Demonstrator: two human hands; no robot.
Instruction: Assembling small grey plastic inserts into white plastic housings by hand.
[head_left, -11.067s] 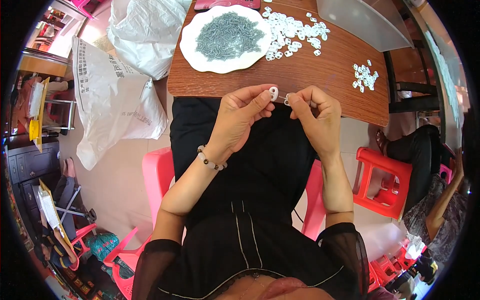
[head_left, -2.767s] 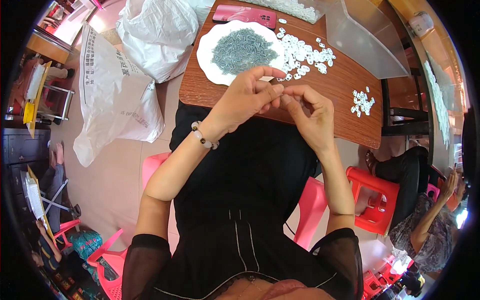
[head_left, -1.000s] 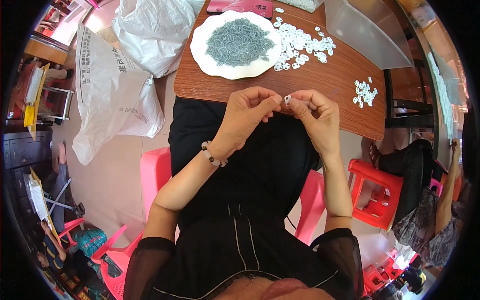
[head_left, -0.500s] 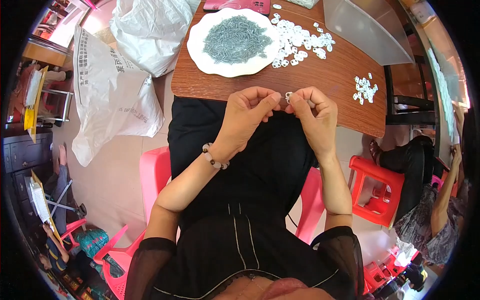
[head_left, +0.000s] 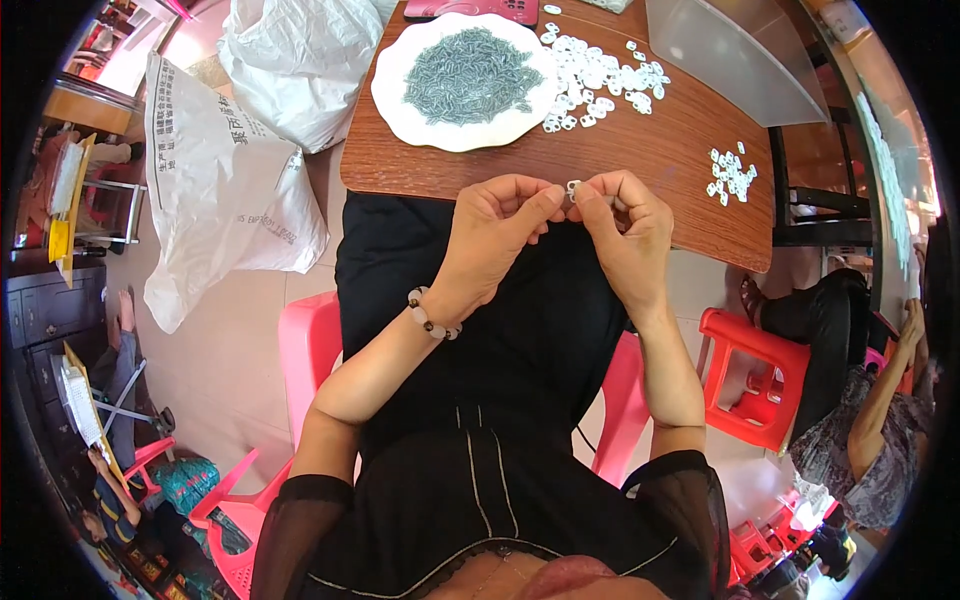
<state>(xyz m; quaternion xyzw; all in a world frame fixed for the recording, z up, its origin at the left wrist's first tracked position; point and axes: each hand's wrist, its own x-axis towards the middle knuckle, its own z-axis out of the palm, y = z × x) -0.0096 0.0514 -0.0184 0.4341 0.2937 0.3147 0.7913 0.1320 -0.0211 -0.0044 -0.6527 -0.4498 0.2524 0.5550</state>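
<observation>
Above my lap, by the near edge of the table, both hands meet almost fingertip to fingertip. My right hand pinches a small white plastic piece with holes between thumb and forefinger. My left hand is also closed in a pinch, close against that piece; whatever lies between its fingers is too small to make out. Just beyond, a white scalloped plate bears a heap of small grey screw-like pieces. Loose white plastic pieces are scattered to the right of the plate.
A smaller group of white pieces lies near the table's right edge. Behind stand a translucent plastic box and a pink phone. White sacks sit on the floor at left. A red stool and a seated person are at right.
The fingertips of my hands have come closer together, my right hand shifting slightly left with the white piece. At right, the other person's arm has moved.
</observation>
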